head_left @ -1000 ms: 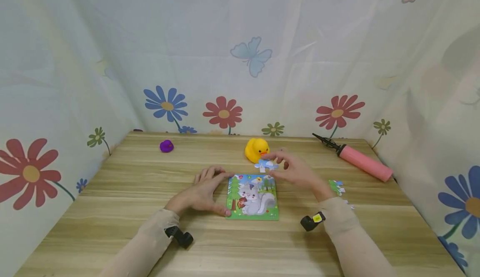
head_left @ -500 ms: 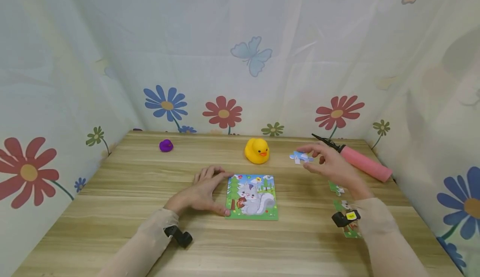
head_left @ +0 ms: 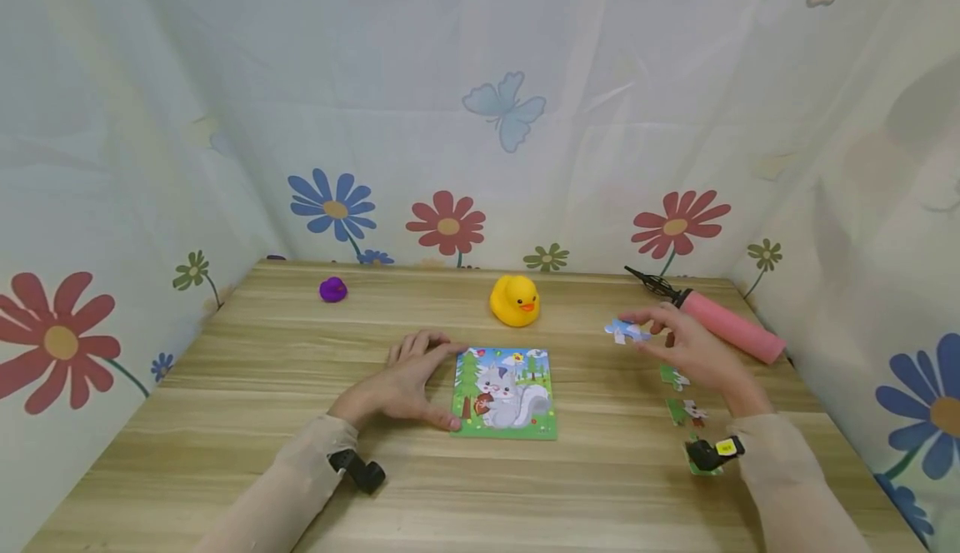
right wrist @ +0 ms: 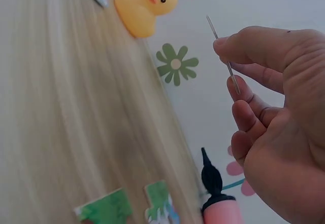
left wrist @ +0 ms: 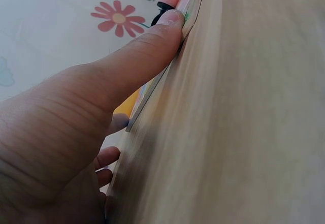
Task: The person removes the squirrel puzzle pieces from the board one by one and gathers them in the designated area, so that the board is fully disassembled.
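A square jigsaw puzzle (head_left: pixel 504 395) with a squirrel picture lies flat on the table. My left hand (head_left: pixel 403 380) rests at its left side, thumb touching the near corner and index finger the far corner; in the left wrist view, the straight thumb (left wrist: pixel 147 46) presses the puzzle's edge. Right of the duck, my right hand (head_left: pixel 686 349) pinches a blue-and-white puzzle piece (head_left: pixel 626 331) above the table. That piece (right wrist: pixel 234 76) appears edge-on between thumb and fingers in the right wrist view. Several loose pieces (head_left: pixel 678 411) lie below the right hand, one partly hidden by the wrist camera.
A yellow rubber duck (head_left: pixel 514 301) stands behind the puzzle. One small purple duck (head_left: pixel 333 290) sits at the back left. Toward the right edge lies a pink hand pump (head_left: pixel 731 326) with a black nozzle. Flowered curtains (head_left: pixel 495 161) enclose the table (head_left: pixel 247 403).
My right hand has moved right from above the puzzle's far edge, carrying the piece, then slightly back toward me. More loose pieces show beneath it. The left hand has stayed in place.
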A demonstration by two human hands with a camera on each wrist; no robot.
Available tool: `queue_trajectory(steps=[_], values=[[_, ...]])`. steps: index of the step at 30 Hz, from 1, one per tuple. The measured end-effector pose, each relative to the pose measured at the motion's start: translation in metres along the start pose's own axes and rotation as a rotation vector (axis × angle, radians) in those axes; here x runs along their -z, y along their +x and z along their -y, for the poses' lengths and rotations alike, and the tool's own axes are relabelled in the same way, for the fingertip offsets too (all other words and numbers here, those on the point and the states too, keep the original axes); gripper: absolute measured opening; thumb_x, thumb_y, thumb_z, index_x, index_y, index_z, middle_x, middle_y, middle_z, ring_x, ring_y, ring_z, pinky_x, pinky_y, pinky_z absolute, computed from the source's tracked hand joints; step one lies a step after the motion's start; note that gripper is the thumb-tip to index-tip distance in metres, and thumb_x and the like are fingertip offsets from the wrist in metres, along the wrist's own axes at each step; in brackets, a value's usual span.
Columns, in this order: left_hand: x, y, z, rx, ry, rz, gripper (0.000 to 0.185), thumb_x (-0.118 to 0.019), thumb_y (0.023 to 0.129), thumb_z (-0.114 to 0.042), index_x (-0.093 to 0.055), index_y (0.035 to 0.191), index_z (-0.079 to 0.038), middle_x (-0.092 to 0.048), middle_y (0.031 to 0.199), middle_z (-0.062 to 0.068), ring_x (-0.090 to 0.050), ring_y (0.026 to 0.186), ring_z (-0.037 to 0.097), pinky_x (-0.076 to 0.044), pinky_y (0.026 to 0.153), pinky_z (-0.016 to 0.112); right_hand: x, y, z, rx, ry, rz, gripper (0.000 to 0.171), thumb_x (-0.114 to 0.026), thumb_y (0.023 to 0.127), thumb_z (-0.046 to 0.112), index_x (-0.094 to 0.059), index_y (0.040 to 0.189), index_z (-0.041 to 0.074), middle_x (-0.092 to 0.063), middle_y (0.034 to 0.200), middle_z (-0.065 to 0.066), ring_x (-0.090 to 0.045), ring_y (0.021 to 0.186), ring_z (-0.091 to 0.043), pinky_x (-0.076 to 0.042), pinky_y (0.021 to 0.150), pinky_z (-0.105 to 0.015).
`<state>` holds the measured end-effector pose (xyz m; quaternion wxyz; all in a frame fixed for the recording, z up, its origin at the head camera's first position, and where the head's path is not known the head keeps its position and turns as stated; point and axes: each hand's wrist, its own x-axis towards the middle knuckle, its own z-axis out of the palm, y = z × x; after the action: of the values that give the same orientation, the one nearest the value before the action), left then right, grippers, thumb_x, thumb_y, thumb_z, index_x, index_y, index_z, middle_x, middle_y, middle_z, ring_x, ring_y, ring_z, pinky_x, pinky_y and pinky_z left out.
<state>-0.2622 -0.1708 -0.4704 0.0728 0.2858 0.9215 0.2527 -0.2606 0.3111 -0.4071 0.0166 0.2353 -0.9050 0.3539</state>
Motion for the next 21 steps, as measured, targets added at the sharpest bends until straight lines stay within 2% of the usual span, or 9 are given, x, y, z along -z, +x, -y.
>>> queue_trajectory(steps=[5, 10, 16, 21], values=[[0.000, -0.001, 0.001, 0.010, 0.001, 0.006, 0.122, -0.098, 0.071, -0.072, -0.044, 0.171, -0.028, -0.030, 0.172, 0.014, -0.025, 0.153, 0.040, -0.022, 0.121, 0.064, -0.007, -0.007, -0.014, -0.029, -0.027, 0.016, 0.041, -0.079, 0.106, 0.020, -0.071, 0.146, 0.015, -0.071, 0.136, -0.008, -0.057, 0.110, -0.027, -0.052, 0.085, -0.037], [-0.001, 0.000, 0.003, 0.018, 0.002, 0.007, 0.123, -0.097, 0.070, -0.074, -0.043, 0.171, -0.030, -0.029, 0.173, 0.012, -0.025, 0.153, 0.039, -0.022, 0.122, 0.064, -0.015, -0.012, -0.024, -0.070, 0.006, 0.046, 0.042, -0.080, 0.106, 0.022, -0.071, 0.146, 0.016, -0.069, 0.131, -0.007, -0.060, 0.109, -0.027, -0.054, 0.085, -0.039], [-0.002, 0.001, 0.004, 0.011, 0.001, -0.003, 0.122, -0.097, 0.069, -0.074, -0.044, 0.170, -0.030, -0.031, 0.172, 0.012, -0.026, 0.153, 0.039, -0.024, 0.120, 0.065, -0.022, -0.012, -0.031, -0.060, 0.001, 0.086, 0.041, -0.081, 0.105, 0.018, -0.072, 0.145, 0.013, -0.067, 0.139, -0.011, -0.059, 0.113, -0.028, -0.054, 0.094, -0.043], [-0.002, 0.001, 0.003, 0.009, 0.000, 0.001, 0.123, -0.098, 0.069, -0.073, -0.044, 0.171, -0.029, -0.030, 0.172, 0.012, -0.026, 0.152, 0.039, -0.023, 0.119, 0.063, -0.027, -0.011, -0.035, -0.048, -0.005, 0.107, 0.042, -0.083, 0.103, 0.018, -0.073, 0.143, 0.011, -0.066, 0.134, -0.011, -0.061, 0.118, -0.030, -0.054, 0.100, -0.052]])
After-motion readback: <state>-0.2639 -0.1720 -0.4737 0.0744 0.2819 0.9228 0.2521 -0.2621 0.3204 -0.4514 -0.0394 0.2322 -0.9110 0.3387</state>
